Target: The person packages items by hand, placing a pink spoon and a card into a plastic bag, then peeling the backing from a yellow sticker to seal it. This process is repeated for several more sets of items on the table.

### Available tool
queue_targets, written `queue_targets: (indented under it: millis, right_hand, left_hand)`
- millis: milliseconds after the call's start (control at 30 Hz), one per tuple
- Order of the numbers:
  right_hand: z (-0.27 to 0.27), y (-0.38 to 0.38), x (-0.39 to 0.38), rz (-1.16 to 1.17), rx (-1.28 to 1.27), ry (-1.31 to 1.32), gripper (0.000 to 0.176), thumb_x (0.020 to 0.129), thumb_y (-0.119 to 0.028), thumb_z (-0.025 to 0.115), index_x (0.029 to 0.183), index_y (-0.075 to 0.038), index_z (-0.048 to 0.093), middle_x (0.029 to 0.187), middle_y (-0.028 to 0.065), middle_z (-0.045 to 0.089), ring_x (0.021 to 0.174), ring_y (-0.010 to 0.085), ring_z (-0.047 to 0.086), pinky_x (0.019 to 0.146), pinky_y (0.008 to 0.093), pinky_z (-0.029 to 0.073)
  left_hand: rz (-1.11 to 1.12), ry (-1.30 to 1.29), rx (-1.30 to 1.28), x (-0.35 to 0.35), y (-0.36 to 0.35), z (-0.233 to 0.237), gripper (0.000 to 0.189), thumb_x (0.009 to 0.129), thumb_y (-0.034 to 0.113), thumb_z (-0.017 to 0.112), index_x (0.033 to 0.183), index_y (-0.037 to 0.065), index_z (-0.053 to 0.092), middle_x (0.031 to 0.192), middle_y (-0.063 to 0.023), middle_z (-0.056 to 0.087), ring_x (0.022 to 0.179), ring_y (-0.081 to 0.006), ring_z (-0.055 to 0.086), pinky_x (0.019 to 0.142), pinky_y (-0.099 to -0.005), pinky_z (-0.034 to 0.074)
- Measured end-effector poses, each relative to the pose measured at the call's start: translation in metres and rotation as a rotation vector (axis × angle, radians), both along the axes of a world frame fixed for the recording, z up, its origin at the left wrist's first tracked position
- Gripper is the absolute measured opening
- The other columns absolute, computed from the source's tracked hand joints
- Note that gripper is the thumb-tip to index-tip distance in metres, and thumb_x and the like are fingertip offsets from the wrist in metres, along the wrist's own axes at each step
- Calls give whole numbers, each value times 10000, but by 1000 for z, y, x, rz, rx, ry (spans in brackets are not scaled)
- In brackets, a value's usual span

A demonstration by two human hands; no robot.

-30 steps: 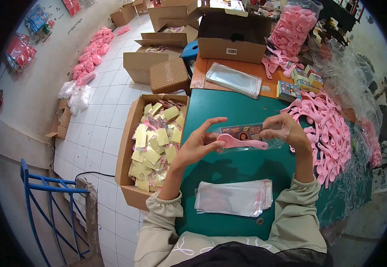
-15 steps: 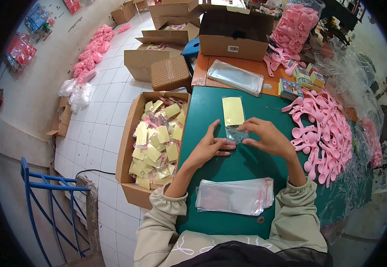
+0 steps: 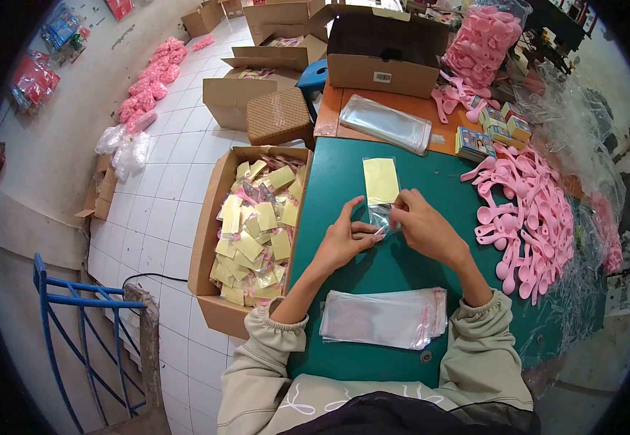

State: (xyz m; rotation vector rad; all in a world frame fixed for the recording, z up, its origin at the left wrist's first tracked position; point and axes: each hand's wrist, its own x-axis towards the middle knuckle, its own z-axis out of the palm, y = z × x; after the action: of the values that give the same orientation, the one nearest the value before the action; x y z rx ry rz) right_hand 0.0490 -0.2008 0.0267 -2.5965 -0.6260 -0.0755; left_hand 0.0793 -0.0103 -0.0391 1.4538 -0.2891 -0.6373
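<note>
A clear plastic bag (image 3: 378, 214) with a pale yellow card (image 3: 381, 181) inside lies on the green tabletop in front of me. At its lower left corner, my left hand (image 3: 345, 235) pinches the plastic between thumb and fingers, while the index finger points up along the side. My right hand (image 3: 427, 226) is closed over the bag's right edge just below the card, its fingertips bent inward and partly hidden. Nearer to my body lies a stack of flat clear plastic bags (image 3: 384, 317).
Left of the table stands a cardboard box (image 3: 210, 239) full of packed yellow-card bags. Pink plastic spoons (image 3: 525, 225) are heaped on the right. Behind are more clear bags (image 3: 386, 123), small card stacks (image 3: 474, 143), an open carton (image 3: 380, 69) and a bag of pink spoons (image 3: 480, 47).
My right hand has moved slightly in over the bag's right edge, and its fingers have curled closed. My left fingers have drawn together at the bag's lower corner.
</note>
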Motion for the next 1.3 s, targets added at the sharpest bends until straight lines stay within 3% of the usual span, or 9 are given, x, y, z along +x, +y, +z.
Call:
queue_targets:
  millis: [133, 233, 333, 533, 733, 833, 933, 1300]
  right_hand:
    - [-3, 0, -2, 21, -45, 12, 188, 662, 77, 567, 801, -42, 613, 899, 106, 485, 887, 270, 477, 781, 340, 425]
    - [6, -2, -2, 19, -274, -11, 166, 689, 28, 570, 831, -30, 633, 915, 123, 510, 915, 267, 484, 777, 352, 421]
    - [3, -2, -1, -3, -148, -4, 240, 692, 48, 567, 886, -69, 647, 932, 105, 483, 890, 268, 475, 778, 346, 423]
    - [-16, -5, 2, -99, -175, -68, 306, 734, 3, 587, 1011, -107, 655, 969, 99, 486, 910, 268, 487, 757, 366, 426]
    - [-10, -2, 2, -128, -201, -135, 228, 760, -44, 619, 982, -97, 632, 994, 105, 498, 922, 268, 495, 769, 362, 428]
    - [-3, 0, 1, -5, 45, -4, 175, 749, -82, 643, 918, -65, 605, 972, 115, 504, 932, 281, 499, 784, 380, 426]
    - [-7, 6, -2, 79, 89, 40, 181, 736, -96, 677, 878, -51, 576, 958, 117, 502, 920, 289, 502, 793, 378, 426]
    - [-19, 16, -2, 116, 114, 9, 177, 704, -49, 668, 822, -39, 536, 895, 104, 487, 889, 275, 495, 799, 368, 423]
  left_hand:
    - [5, -2, -39, -1, 1, 1, 776, 781, 1, 672, 1393, 51, 199, 984, -167, 650, 899, -174, 654, 769, -261, 506]
    - [0, -3, -47, -1, 1, 2, 763, 781, 3, 665, 1388, 39, 204, 967, -166, 655, 901, -174, 655, 769, -260, 504]
    - [-11, -12, 2, -1, 1, 5, 744, 785, 0, 651, 1384, 35, 212, 948, -163, 659, 897, -168, 655, 769, -258, 504]
    - [-33, -30, 42, -2, 2, 8, 700, 783, -6, 640, 1366, 36, 255, 930, -154, 661, 878, -162, 656, 758, -254, 507]
    - [-21, -29, -19, -2, 4, 5, 694, 798, 2, 636, 1372, 41, 248, 952, -152, 654, 895, -160, 646, 780, -261, 509]
    - [-1, 10, -61, -3, 6, 3, 692, 812, 6, 624, 1382, 48, 233, 970, -154, 648, 914, -163, 638, 796, -263, 505]
    - [17, 39, -60, -3, 8, 1, 693, 823, 12, 614, 1391, 50, 219, 977, -149, 644, 921, -163, 632, 802, -261, 500]
    - [46, 122, -54, -3, 6, 2, 599, 869, 59, 566, 1378, 50, 252, 924, -128, 657, 863, -143, 633, 780, -264, 511]
